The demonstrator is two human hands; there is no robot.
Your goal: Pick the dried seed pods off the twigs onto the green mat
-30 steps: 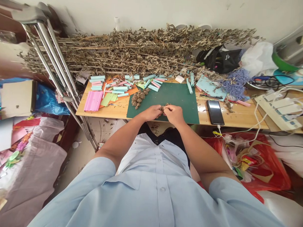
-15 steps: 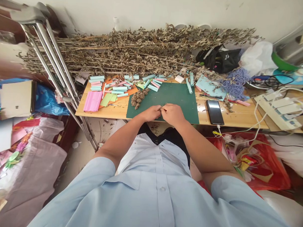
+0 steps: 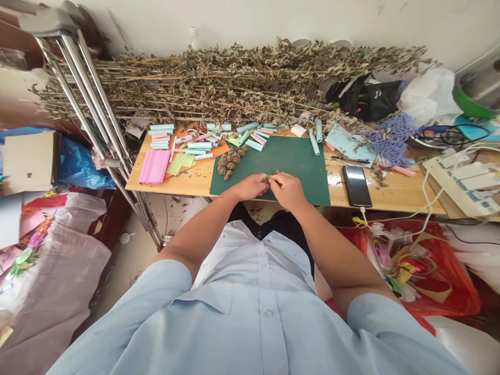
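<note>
Brown plant matter (image 3: 268, 179) is pinched between left fingers (image 3: 260, 178) and right fingers (image 3: 277, 179).

From here my view is bright, with soft light. I see white shine on the table (image 3: 397, 195) near the phone (image 3: 358, 186), and the edges look stretched

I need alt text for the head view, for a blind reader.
A person's left hand and right hand hold a small brown piece between them over a green mat. Brown clumps lie on its left; behind are paper rolls and dried stalks, a phone at right.
</note>
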